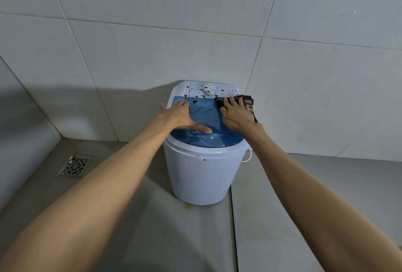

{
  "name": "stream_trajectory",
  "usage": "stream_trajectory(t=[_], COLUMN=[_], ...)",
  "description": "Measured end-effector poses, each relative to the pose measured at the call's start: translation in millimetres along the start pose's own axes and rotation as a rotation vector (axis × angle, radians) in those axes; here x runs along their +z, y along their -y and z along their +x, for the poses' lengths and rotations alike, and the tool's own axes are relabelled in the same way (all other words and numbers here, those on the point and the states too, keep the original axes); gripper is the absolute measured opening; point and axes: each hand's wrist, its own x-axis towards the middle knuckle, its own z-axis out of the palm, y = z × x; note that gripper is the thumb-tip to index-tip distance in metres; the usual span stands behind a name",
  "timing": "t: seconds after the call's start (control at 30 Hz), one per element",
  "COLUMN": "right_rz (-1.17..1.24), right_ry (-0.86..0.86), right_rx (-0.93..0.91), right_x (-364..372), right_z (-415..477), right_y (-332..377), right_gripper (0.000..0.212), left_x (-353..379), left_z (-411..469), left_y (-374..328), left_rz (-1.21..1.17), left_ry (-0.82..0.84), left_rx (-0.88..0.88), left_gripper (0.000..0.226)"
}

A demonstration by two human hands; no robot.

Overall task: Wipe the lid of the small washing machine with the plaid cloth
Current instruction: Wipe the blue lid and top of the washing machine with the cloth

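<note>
Floor drain (pixel 75 166) at far left, set in the grey floor. Left hand (pixel 181 117) lies flat and released on the blue lid (pixel 206 139), fingers spread, thumb pointing right. Lid bears brown spots; so does the white control panel (pixel 208 91) behind it. Right hand (pixel 236 116) presses flat, unclenched, on the plaid cloth (pixel 248 102) at the lid's right rear edge. Cloth's long axis runs front to back along that rim.
</note>
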Motion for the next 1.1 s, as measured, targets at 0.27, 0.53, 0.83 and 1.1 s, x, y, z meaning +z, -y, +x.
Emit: stream_trajectory(t=[0.27, 0.53, 0.83, 1.1], right_rz=[0.041, 0.047, 0.070, -0.033], right_ry=[0.026, 0.068, 0.086, 0.033], right_rx=[-0.022, 0.027, -0.207, -0.352], right_x=[9, 9, 32, 41], right_z=[-46, -38, -43, -82], right_y=[0, 19, 100, 71], right_gripper=[0.058, 0.058, 0.056, 0.053], left_x=[-10, -6, -4, -6], left_z=[-15, -27, -29, -34], left_y=[29, 69, 64, 63], left_rz=[-0.123, -0.018, 0.029, 0.074], left_ry=[-0.063, 0.114, 0.072, 0.102], left_rx=[-0.001, -0.021, -0.012, -0.019], left_gripper=[0.154, 0.150, 0.130, 0.131])
